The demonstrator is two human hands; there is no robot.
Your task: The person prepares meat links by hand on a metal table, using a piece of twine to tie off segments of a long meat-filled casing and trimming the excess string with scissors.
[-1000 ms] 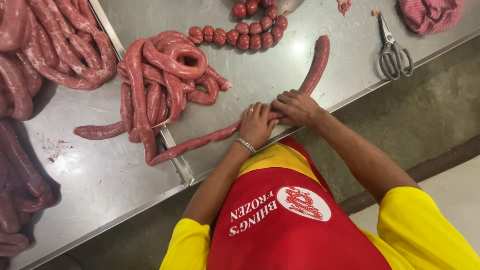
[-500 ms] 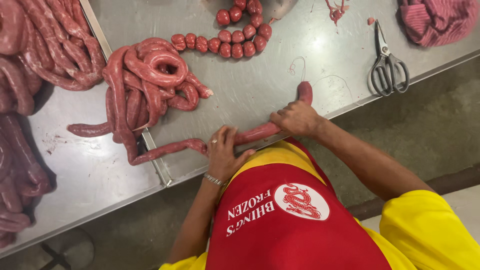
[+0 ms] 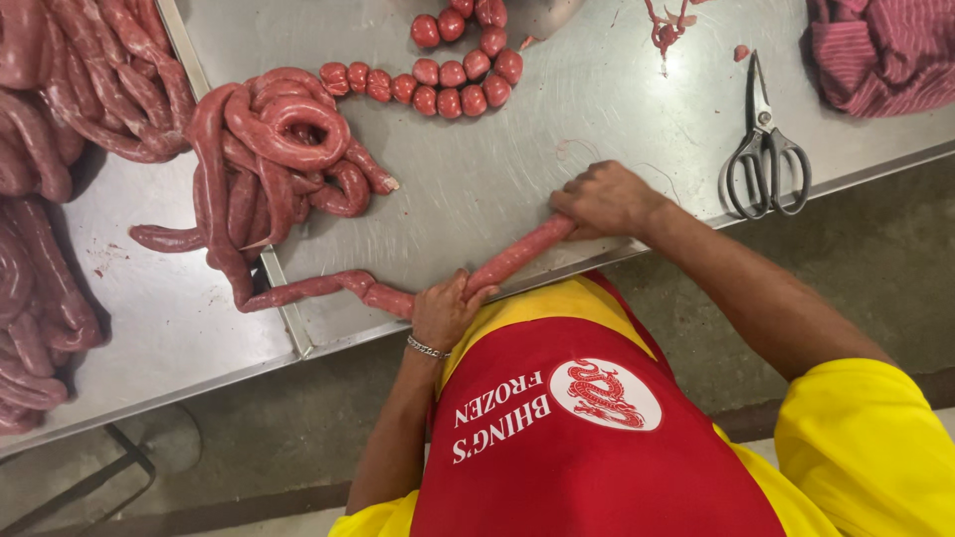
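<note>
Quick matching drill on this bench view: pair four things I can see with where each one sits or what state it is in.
Things:
1. scissors
2. string of small round links
3. coiled sausage rope
4. straight sausage length

Places or states:
A. piled at the seam between the two steel tables
B. held between left hand and right hand
C. lying closed beside the red cloth
D. curled at the far middle of the table

Pairs: 1-C, 2-D, 3-A, 4-B

Sausage coil (image 3: 269,159) left on table (image 3: 477,199); scissors (image 3: 764,159) right; links (image 3: 453,80) behind.
</note>
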